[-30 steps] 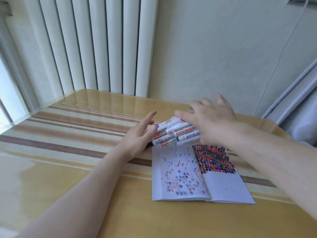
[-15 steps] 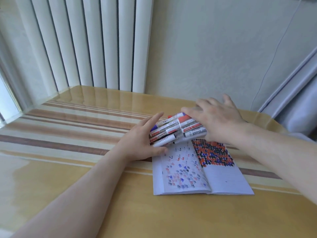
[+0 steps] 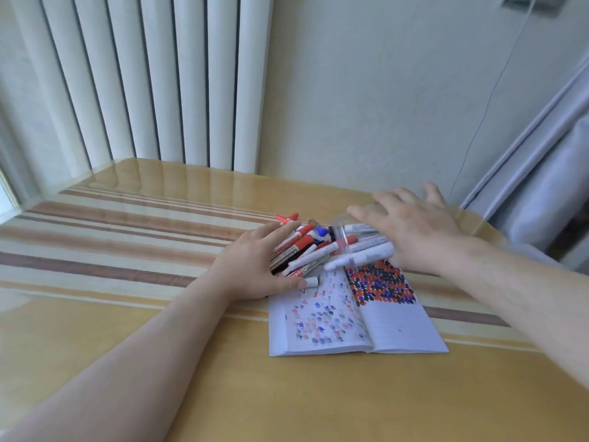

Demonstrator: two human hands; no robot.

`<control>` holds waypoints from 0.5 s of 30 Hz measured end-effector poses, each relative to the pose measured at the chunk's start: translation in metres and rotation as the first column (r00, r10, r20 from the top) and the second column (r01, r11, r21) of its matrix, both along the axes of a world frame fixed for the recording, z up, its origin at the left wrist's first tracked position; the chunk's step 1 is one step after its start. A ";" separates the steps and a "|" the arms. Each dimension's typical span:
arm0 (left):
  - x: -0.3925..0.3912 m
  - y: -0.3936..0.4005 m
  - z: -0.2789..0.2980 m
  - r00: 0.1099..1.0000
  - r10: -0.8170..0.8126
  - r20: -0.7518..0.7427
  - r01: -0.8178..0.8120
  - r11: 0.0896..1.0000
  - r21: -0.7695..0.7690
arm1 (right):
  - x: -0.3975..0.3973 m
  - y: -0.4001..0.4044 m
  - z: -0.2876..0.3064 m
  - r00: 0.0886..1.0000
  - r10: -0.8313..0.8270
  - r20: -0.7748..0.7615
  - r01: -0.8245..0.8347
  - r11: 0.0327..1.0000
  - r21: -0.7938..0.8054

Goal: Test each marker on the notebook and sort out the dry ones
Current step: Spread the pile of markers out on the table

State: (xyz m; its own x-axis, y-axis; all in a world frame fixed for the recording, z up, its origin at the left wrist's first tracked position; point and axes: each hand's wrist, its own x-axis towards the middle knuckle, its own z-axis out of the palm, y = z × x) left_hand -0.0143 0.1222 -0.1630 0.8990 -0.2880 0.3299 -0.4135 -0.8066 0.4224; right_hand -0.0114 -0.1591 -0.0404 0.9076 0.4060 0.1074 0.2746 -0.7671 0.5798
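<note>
markers [image 3: 314,250] bear labels too blurred to read.

Left hand [image 3: 255,266] covers part of the markers [image 3: 306,253] — labels too blurred to read.

A home: radiator [image 3: 178,81], striped tablecloth [image 3: 95,247] (glossy).

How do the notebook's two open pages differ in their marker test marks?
The left page carries sparse, faint, scattered marks with bare paper between; the right page has a dense, vivid block. The left page's marks run down most of it; the right page's fill only its top. Both show red, blue and dark ink.
</note>
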 end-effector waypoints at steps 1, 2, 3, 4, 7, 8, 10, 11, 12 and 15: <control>0.000 0.001 0.000 1.000 0.002 -0.004 -0.002 1.000 0.015 | -0.001 0.002 -0.003 1.000 0.006 -0.018 -0.007 1.000 -0.004; -0.001 0.002 0.001 1.000 -0.001 -0.005 0.001 1.000 0.025 | -0.002 0.002 -0.004 1.000 0.005 -0.027 -0.005 1.000 -0.001; -0.001 0.004 0.002 1.000 -0.007 -0.006 0.007 1.000 0.019 | -0.002 0.000 -0.004 0.999 0.002 -0.038 -0.002 1.000 0.003; -0.003 0.005 0.006 1.000 0.002 -0.021 -0.002 1.000 -0.014 | -0.002 -0.004 -0.005 0.998 -0.008 -0.054 0.008 1.000 -0.001; 0.010 0.014 0.028 0.974 0.207 -0.094 -0.224 0.944 -0.243 | 0.000 -0.026 -0.014 0.998 -0.029 -0.064 0.030 0.999 0.020; 0.022 0.014 0.040 0.947 0.287 -0.146 -0.317 0.910 -0.268 | 0.000 -0.034 -0.016 0.996 -0.050 -0.068 0.051 0.999 0.008; 0.054 0.007 0.058 0.916 0.313 -0.252 -0.364 0.912 -0.188 | 0.001 -0.051 -0.016 0.994 -0.081 -0.077 0.077 0.995 -0.055; 0.070 -0.005 0.065 0.921 0.270 -0.282 -0.314 0.941 -0.127 | 0.004 -0.058 -0.014 0.993 -0.098 -0.071 0.092 0.993 -0.081; 0.084 -0.020 0.066 0.932 0.212 -0.294 -0.237 0.970 -0.053 | 0.008 -0.065 -0.010 0.992 -0.114 -0.061 0.108 0.990 -0.094; 0.110 -0.069 0.050 0.932 0.054 -0.359 0.018 0.981 0.194 | 0.021 -0.081 -0.002 0.988 -0.142 -0.058 0.135 0.984 -0.114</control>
State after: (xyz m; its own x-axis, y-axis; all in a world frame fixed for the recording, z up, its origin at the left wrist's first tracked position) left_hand 0.0960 0.0531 -0.1130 0.9522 -0.2956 -0.0772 -0.2464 -0.8926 0.3777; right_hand 0.0094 -0.2403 -0.0421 0.9595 0.2817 0.0078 0.2099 -0.7331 0.6470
